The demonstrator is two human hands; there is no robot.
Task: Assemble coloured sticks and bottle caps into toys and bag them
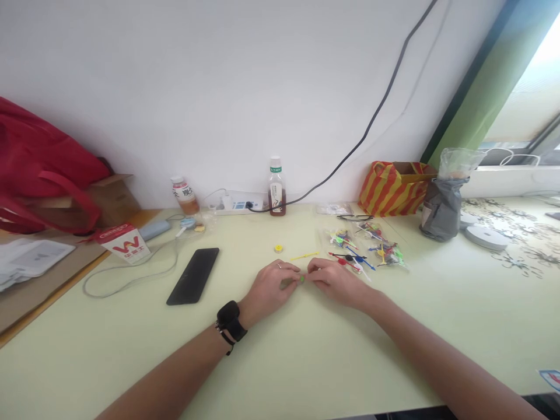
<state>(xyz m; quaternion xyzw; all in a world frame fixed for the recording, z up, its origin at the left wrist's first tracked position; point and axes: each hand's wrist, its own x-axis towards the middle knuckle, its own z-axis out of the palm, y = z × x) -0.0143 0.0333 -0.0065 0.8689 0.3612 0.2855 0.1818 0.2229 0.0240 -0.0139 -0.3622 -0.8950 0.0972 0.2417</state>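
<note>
Over the middle of the table, my left hand (pixel 272 289) and my right hand (pixel 336 282) meet with fingers pinched. A small green plastic piece (pixel 301 279) shows between the fingertips of both; its full shape is hidden. Just beyond lie a yellow stick-like piece (pixel 305 256) and a small round yellow piece (pixel 279 248). Beside my right hand is a loose group of red, blue, black and white plastic pieces (pixel 353 258). Clear bags of similar coloured pieces (pixel 387 252) lie behind it. A black watch is on my left wrist.
A black phone (pixel 193 276) lies left of my hands. A dark drink bottle (pixel 276 189) and a power strip (pixel 240 202) stand by the wall. On the right are a striped bag (pixel 385 192), a grey bag (pixel 441 210) and white discs (pixel 486 237). A red-white box (pixel 125 244) sits left.
</note>
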